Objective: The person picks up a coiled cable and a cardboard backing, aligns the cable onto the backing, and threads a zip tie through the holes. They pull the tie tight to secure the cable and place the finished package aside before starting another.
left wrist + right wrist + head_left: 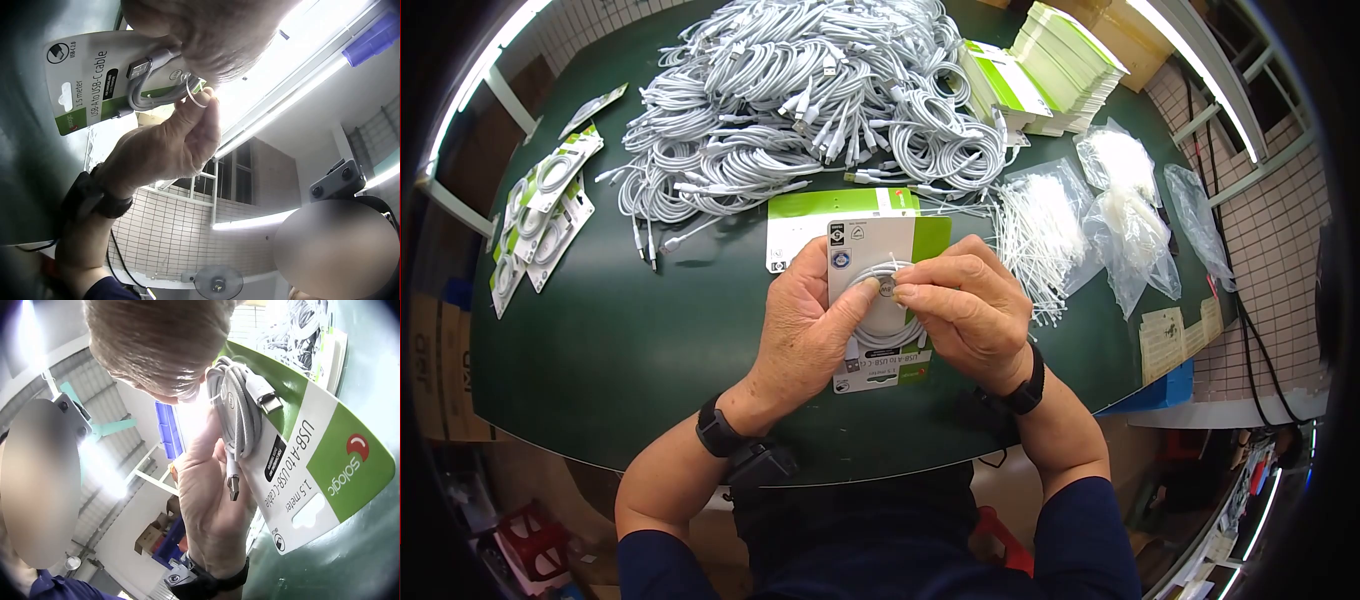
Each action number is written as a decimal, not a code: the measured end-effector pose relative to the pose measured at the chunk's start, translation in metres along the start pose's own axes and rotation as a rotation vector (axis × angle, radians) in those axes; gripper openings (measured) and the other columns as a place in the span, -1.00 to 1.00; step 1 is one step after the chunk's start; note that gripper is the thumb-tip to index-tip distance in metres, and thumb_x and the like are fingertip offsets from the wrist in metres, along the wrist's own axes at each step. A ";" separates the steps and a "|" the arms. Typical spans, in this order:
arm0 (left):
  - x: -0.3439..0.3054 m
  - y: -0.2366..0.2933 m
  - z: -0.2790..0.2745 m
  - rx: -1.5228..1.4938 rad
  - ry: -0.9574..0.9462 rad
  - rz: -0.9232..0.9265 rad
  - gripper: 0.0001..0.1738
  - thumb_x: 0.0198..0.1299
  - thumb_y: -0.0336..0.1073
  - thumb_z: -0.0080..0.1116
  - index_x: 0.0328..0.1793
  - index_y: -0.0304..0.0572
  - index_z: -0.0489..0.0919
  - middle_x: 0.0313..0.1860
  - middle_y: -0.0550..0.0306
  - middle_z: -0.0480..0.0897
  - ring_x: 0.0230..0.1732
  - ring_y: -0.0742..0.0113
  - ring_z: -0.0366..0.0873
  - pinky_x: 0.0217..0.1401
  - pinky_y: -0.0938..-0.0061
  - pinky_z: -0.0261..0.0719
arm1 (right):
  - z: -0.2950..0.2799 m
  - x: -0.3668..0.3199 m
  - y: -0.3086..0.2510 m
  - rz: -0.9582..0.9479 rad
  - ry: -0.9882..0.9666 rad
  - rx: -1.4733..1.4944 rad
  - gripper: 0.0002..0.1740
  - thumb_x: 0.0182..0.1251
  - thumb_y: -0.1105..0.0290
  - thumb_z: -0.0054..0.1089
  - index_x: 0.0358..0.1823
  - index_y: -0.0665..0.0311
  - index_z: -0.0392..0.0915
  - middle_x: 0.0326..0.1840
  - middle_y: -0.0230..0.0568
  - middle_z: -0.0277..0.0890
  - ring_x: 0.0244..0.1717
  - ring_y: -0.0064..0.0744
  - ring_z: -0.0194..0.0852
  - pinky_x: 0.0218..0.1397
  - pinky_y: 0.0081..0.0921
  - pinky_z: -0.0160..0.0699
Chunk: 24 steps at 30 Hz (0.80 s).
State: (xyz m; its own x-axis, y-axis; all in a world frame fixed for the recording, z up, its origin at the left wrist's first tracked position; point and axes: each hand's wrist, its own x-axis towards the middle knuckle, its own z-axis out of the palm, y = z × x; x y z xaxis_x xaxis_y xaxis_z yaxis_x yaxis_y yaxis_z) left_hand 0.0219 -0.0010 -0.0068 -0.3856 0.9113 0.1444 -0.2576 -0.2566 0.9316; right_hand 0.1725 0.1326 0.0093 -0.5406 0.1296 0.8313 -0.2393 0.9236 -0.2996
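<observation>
My left hand (800, 325) grips a printed cardboard packaging card (931, 238) by its left edge, thumb across its face. Against that card lies a coiled white USB cable (253, 425), its two plugs showing. My right hand (978, 312) is at the middle of the coil and pinches a thin white cable tie (195, 95) between thumb and fingertips. In the left wrist view the tie bows out in a loop from the coil. Another green and white card (795, 215) lies flat on the table just behind the held one.
A big heap of coiled cables (800, 90) covers the table's back. Stacked cards (1065, 70) stand at back right, near loose white cable ties (1040, 235) and plastic bags (1135, 230). Several carded cables (550, 205) lie at left. The dark green table (620, 370) curves toward me.
</observation>
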 end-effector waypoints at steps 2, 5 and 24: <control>0.000 0.000 0.000 -0.003 -0.002 0.002 -0.64 0.54 -0.52 0.15 0.39 -0.42 0.48 0.23 -0.03 0.72 0.20 0.37 0.70 0.31 0.41 0.70 | 0.000 0.000 0.000 -0.001 0.004 0.001 -0.61 0.11 0.69 0.59 -0.03 0.19 0.79 -0.09 -0.20 0.80 -0.27 -0.28 0.65 -0.28 -0.46 0.65; 0.000 0.001 0.001 -0.001 -0.001 -0.004 -0.63 0.54 -0.53 0.15 0.40 -0.43 0.48 0.24 -0.03 0.72 0.20 0.37 0.70 0.31 0.41 0.70 | 0.000 0.000 0.002 -0.003 0.013 0.002 -0.59 0.02 0.70 0.58 -0.06 0.22 0.79 -0.09 -0.23 0.78 -0.27 -0.26 0.65 -0.29 -0.44 0.68; -0.008 -0.001 0.008 0.150 0.015 0.103 -0.67 0.46 -0.49 0.31 0.29 -0.32 0.58 0.04 0.07 0.77 0.03 0.46 0.67 0.14 0.44 0.67 | -0.008 0.013 -0.009 -0.040 -0.048 -0.126 -0.67 0.17 0.70 0.52 -0.07 0.24 0.72 -0.18 -0.16 0.80 -0.36 -0.24 0.59 -0.34 -0.40 0.56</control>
State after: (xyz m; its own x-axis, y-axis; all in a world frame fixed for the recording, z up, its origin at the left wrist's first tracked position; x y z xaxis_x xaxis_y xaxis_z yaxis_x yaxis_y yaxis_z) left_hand 0.0320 -0.0052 -0.0063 -0.4162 0.8778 0.2373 -0.0814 -0.2959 0.9518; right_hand 0.1743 0.1284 0.0265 -0.5715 0.0772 0.8170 -0.1601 0.9660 -0.2033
